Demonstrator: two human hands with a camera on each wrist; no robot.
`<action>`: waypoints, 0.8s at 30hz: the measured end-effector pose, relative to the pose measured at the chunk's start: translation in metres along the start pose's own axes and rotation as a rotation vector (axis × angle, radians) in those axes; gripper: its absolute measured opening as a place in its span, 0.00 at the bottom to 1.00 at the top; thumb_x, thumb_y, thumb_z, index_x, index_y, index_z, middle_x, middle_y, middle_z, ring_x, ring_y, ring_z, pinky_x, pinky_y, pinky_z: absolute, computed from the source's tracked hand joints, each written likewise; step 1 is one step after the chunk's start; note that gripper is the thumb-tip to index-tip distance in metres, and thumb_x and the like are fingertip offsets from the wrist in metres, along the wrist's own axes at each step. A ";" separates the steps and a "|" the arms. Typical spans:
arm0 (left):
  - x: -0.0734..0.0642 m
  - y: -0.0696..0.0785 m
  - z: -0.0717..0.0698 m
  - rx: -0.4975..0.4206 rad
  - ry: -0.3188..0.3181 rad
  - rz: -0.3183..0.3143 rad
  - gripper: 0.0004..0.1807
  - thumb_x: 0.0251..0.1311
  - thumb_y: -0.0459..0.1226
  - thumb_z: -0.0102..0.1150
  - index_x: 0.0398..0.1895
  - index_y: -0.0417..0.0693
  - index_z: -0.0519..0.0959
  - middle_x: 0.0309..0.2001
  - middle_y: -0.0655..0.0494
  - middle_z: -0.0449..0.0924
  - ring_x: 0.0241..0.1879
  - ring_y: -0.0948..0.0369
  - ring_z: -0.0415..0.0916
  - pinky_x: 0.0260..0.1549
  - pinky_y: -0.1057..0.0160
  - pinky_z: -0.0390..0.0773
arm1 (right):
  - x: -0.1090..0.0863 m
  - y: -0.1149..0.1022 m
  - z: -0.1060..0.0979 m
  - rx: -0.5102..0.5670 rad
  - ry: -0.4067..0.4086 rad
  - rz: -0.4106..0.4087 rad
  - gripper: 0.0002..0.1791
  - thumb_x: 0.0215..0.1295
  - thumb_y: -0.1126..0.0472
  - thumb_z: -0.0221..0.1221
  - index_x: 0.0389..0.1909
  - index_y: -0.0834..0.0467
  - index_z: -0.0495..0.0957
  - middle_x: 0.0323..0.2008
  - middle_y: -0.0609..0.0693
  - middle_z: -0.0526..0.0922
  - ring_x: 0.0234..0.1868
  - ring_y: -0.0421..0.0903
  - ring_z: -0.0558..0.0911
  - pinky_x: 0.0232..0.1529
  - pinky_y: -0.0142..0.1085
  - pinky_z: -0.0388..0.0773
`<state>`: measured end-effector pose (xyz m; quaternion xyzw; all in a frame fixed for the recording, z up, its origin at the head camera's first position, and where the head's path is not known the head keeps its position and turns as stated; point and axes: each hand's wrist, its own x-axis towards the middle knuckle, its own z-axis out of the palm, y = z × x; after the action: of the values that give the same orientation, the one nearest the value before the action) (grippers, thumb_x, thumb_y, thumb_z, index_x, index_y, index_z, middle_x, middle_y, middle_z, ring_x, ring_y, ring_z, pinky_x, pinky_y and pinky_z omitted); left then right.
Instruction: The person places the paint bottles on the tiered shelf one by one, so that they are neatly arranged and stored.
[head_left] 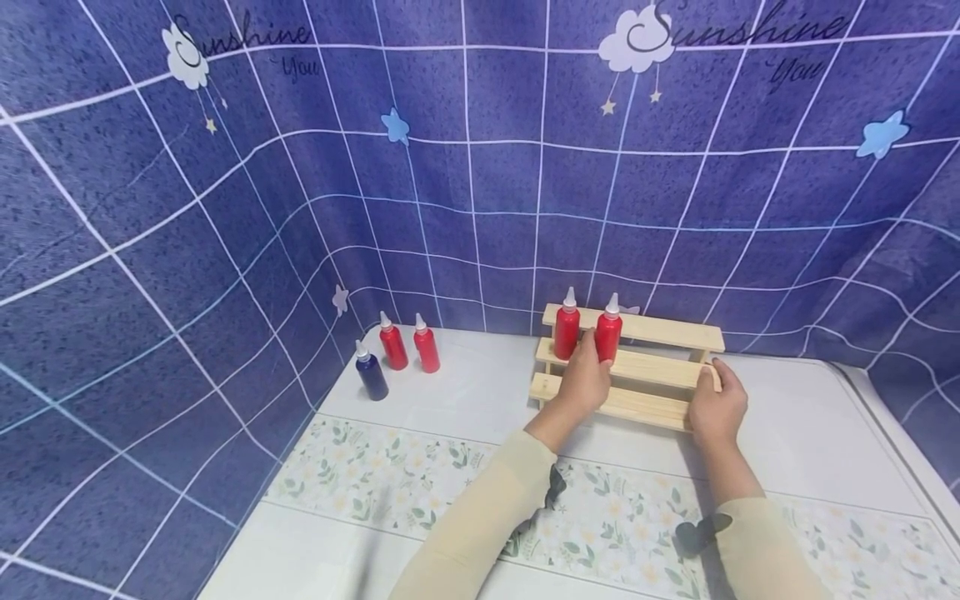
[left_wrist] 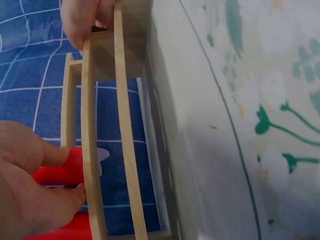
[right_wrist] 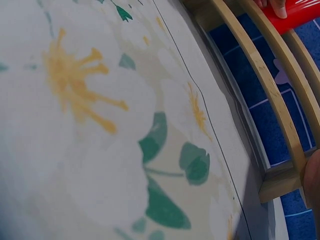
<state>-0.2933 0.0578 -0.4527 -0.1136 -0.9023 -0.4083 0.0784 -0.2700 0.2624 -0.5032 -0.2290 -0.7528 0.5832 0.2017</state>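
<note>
A three-tier light wooden rack (head_left: 652,365) stands against the blue curtain. Two red squeeze bottles with pale pointed caps are at the middle tier's left part. My left hand (head_left: 583,375) pinches the right-hand bottle (head_left: 609,329) between thumb and fingers; the wrist view shows this red bottle (left_wrist: 67,167) between them. Just left of it stands the other red bottle (head_left: 567,329), upright and untouched. With my right hand (head_left: 718,406) I hold the rack's right end. In the right wrist view only a sliver of that hand (right_wrist: 313,180) shows beside the wooden rail.
Left on the white table (head_left: 465,392) stand a dark blue bottle (head_left: 372,377) and two more red bottles, one rear left (head_left: 393,345) and one right (head_left: 427,347). A flower-patterned strip (head_left: 390,475) crosses the table. The blue curtain (head_left: 450,208) closes off the back and sides.
</note>
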 end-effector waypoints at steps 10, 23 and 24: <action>-0.004 0.004 -0.002 -0.035 -0.018 -0.050 0.38 0.75 0.38 0.60 0.82 0.42 0.56 0.71 0.42 0.76 0.72 0.50 0.76 0.72 0.52 0.77 | 0.001 0.000 -0.001 0.008 -0.005 0.004 0.29 0.85 0.52 0.44 0.81 0.57 0.62 0.81 0.58 0.64 0.84 0.57 0.61 0.85 0.49 0.57; -0.014 0.005 -0.008 -0.078 -0.059 -0.091 0.43 0.74 0.41 0.62 0.85 0.43 0.51 0.77 0.43 0.70 0.76 0.50 0.71 0.76 0.51 0.72 | -0.002 -0.003 -0.002 0.011 -0.012 0.015 0.30 0.85 0.50 0.43 0.81 0.56 0.61 0.82 0.59 0.62 0.84 0.58 0.59 0.85 0.50 0.57; -0.015 0.006 -0.009 -0.079 -0.067 -0.098 0.44 0.74 0.41 0.61 0.85 0.43 0.51 0.77 0.43 0.69 0.77 0.50 0.70 0.77 0.51 0.72 | -0.002 -0.003 -0.002 0.009 -0.013 0.014 0.30 0.85 0.50 0.42 0.81 0.57 0.61 0.82 0.59 0.62 0.84 0.58 0.59 0.85 0.50 0.57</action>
<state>-0.2768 0.0526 -0.4462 -0.0860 -0.8922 -0.4427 0.0235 -0.2681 0.2623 -0.5002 -0.2297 -0.7497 0.5896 0.1936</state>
